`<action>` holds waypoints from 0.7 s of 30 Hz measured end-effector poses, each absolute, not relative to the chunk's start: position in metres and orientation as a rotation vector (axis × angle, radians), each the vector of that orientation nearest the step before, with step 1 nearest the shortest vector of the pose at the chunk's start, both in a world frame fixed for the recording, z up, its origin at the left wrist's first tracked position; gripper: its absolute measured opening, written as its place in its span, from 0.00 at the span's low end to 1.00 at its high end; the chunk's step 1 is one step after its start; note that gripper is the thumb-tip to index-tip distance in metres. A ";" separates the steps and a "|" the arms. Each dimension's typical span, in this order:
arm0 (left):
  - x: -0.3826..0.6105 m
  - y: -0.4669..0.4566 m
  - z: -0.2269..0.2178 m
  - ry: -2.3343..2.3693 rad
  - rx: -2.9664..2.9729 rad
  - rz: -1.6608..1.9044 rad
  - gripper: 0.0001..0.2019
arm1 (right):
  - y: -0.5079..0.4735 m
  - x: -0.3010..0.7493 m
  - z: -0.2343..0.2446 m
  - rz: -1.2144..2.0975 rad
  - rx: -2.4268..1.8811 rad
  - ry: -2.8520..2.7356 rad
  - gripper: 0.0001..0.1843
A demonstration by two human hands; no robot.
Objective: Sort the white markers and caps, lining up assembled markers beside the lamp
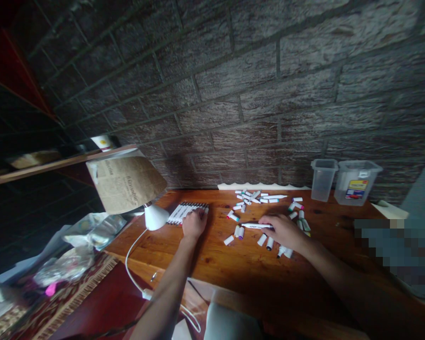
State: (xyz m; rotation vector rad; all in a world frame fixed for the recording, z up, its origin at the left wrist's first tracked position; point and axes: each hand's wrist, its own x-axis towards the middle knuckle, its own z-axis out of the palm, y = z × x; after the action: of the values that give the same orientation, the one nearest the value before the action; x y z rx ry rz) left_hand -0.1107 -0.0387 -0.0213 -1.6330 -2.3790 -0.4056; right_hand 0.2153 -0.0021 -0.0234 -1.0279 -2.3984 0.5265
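Note:
My left hand [194, 223] lies with curled fingers over a tight row of white markers [186, 212] on the wooden desk [205, 252]. My right hand [283, 231] grips a single white marker [257, 225], which points left across the desk. Loose white markers and coloured caps [255, 196] lie scattered beyond it, and several more pieces [267, 242] sit just below my right hand. Part of the row is hidden under my left hand.
A white desk lamp [156, 217] with a brown paper shade [126, 183] stands left of the row, its white cable [131, 269] trailing off the desk. Two clear plastic containers [343, 182] stand against the brick wall [212, 85]. Crumpled plastic bags [92, 231] lie at the left.

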 end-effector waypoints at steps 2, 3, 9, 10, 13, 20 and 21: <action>-0.111 -0.039 -0.022 -2.385 -1.630 -0.417 0.14 | -0.002 0.215 -0.023 0.531 -1.036 -2.393 0.11; -0.111 -0.039 -0.022 -2.388 -1.630 -0.418 0.14 | -0.002 0.215 -0.023 0.532 -1.039 -2.395 0.11; -0.112 -0.039 -0.021 -2.369 -1.653 -0.422 0.14 | -0.002 0.215 -0.023 0.522 -1.025 -2.401 0.10; -0.112 -0.039 -0.021 -2.369 -1.656 -0.422 0.14 | -0.002 0.215 -0.024 0.519 -1.020 -2.400 0.10; -0.111 -0.039 -0.021 -2.378 -1.657 -0.415 0.14 | -0.002 0.215 -0.024 0.516 -1.013 -2.408 0.10; -0.109 -0.039 -0.020 -2.386 -1.660 -0.418 0.15 | -0.002 0.216 -0.023 0.529 -1.027 -2.411 0.10; -0.109 -0.039 -0.020 -2.384 -1.662 -0.425 0.15 | -0.002 0.216 -0.022 0.528 -1.025 -2.412 0.10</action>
State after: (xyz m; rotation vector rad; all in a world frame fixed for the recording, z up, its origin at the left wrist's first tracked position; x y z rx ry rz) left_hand -0.1094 -0.0394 -0.0197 -1.6619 -2.3842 -0.4254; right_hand 0.2159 -0.0024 -0.0223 -1.0248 -2.4119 0.5278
